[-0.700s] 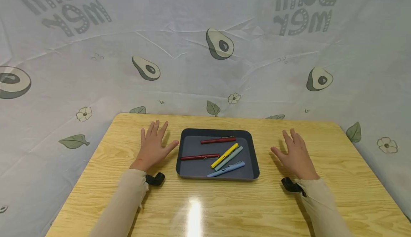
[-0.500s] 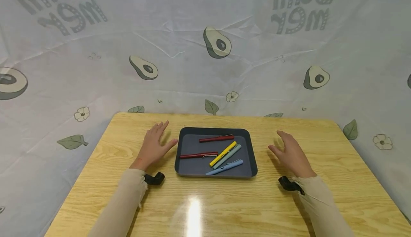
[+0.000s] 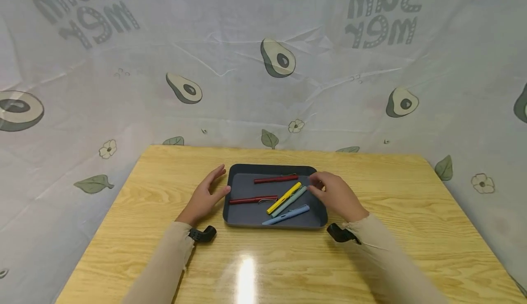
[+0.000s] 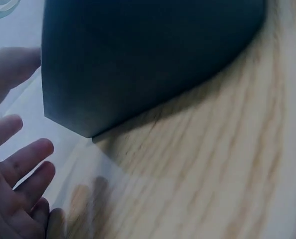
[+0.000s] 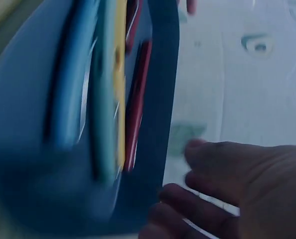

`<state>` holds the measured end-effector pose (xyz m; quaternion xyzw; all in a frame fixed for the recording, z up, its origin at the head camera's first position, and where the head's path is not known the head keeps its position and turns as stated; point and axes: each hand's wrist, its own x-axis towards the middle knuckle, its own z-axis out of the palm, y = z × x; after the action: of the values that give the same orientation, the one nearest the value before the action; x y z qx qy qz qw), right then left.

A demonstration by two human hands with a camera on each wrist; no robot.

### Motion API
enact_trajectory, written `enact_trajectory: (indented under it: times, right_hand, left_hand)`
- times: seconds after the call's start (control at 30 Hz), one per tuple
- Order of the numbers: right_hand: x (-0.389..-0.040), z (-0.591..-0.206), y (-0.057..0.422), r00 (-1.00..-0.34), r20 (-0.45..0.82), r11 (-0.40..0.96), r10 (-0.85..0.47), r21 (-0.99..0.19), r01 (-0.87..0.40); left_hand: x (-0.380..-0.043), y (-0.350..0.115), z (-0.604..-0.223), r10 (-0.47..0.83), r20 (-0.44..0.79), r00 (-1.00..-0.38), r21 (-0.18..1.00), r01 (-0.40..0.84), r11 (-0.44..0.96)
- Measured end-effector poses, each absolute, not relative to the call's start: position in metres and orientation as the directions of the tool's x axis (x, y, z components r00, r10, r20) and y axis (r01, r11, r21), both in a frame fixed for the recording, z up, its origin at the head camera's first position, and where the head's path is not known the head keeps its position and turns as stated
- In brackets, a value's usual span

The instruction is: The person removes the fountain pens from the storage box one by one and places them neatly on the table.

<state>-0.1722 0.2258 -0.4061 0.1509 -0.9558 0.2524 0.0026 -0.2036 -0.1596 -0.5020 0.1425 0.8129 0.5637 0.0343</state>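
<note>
Head, tray: dark gray tray [image 3: 247, 217] on the wooden tabletop [image 3: 210, 272], between my hands.
Head, pens: five inside. Upper red pen [image 3: 276, 179] near far wall; lower red pen [image 3: 251, 200] at left; yellow pen [image 3: 283, 198] slanted just beside green pen [image 3: 289, 201]; light blue pen [image 3: 286, 215] nearest me.
Head, left hand: my left hand [image 3: 202, 202], spread, thumb away from fingers, at the tray's left wall. Holds nothing. Can't tell if the thumb touches the rim.
Head, right hand: my right hand [image 3: 336, 196] over the tray's right side, fingers bent, gap to thumb, nearest the green pen's upper end. Nothing pinched.
Head, backdrop: pale sheet [image 3: 234, 116] printed with avocados and leaves.
Left wrist, tray: outer wall fills the top; my digits spread beside it.
Right wrist, pens: blurred, lying in the tray; my bent fingers by the tray's edge, clear of all pens.
</note>
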Motion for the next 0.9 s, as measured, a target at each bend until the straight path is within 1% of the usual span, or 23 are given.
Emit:
enact_trajectory:
  times: [0.13,0.2,0.47,0.7,0.9]
  right_hand:
    - [-0.18,-0.407,0.196,-0.937,0.007,0.798,-0.348,-0.523,-0.3]
    - [-0.183,-0.409,0.184,-0.929,-0.018,0.796,-0.37,-0.522,-0.307]
    - [-0.188,-0.418,0.149,-0.898,-0.069,0.834,-0.434,-0.408,-0.372]
    - [-0.189,-0.425,0.137,-0.885,-0.056,0.838,-0.462,-0.353,-0.415]
    - [-0.189,-0.426,0.131,-0.892,-0.055,0.853,-0.449,-0.325,-0.409]
  left_hand:
    - [-0.204,-0.159,-0.501,0.315,0.101,-0.944,0.917,0.211,0.339]
    - [-0.204,-0.158,-0.5,0.33,0.094,-0.939,0.906,0.218,0.363]
    - [-0.204,-0.16,-0.502,0.34,0.12,-0.933,0.871,0.263,0.416]
    - [-0.206,-0.162,-0.505,0.342,0.127,-0.931,0.868,0.271,0.415]
    - [-0.205,-0.162,-0.504,0.342,0.13,-0.931,0.875,0.27,0.403]
